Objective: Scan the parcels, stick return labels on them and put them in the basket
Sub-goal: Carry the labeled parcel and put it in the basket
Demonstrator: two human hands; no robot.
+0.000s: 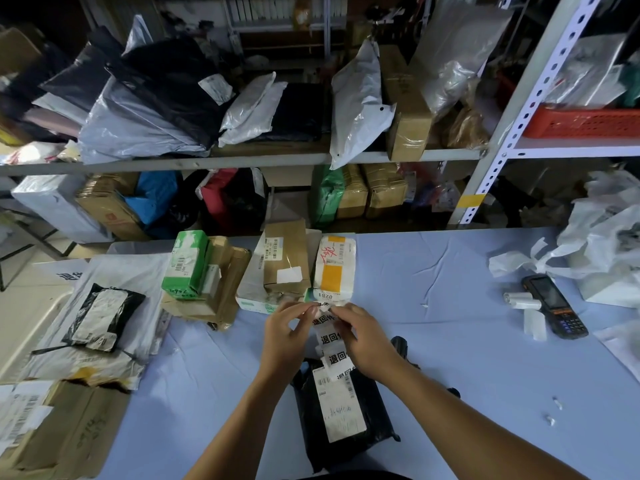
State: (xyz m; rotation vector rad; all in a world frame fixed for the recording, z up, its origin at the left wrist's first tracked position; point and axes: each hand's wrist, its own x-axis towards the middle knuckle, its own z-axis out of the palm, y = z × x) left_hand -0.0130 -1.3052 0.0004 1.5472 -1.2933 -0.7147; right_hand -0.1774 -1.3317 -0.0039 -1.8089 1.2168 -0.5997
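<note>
Metal shelving: stood behind the surface, two tiers in view, crowded with poly-bag parcels and cartons. A red basket sat on the upper shelf at far right.

Surface: covered in pale blue cloth, creased.

White plastic sack: lay flat at the left end of the surface, with a black mailer lying on it.

Cardboard box: at the near left corner, flaps open, paper labels on its side.

Row of parcels along the far edge of the surface, left to right: green parcel, brown carton, white parcel with orange tape bands, each just beside the next.

Black parcel: lay on the surface directly before the person, white shipping label facing up, below both hands.

Left hand and right hand: raised together above the black parcel, each pinching the upper end of the label strip between thumb and forefinger.

Label strip: white return labels with black printed characters, hanging from the fingertips down to the black parcel's top edge. The uppermost label seemed partly lifted from its backing, though the fingers hid that edge.

Handheld scanner: lay face up at the right of the surface, well apart from the hands.

Label roll: small, white, touching the scanner's left side.
</note>
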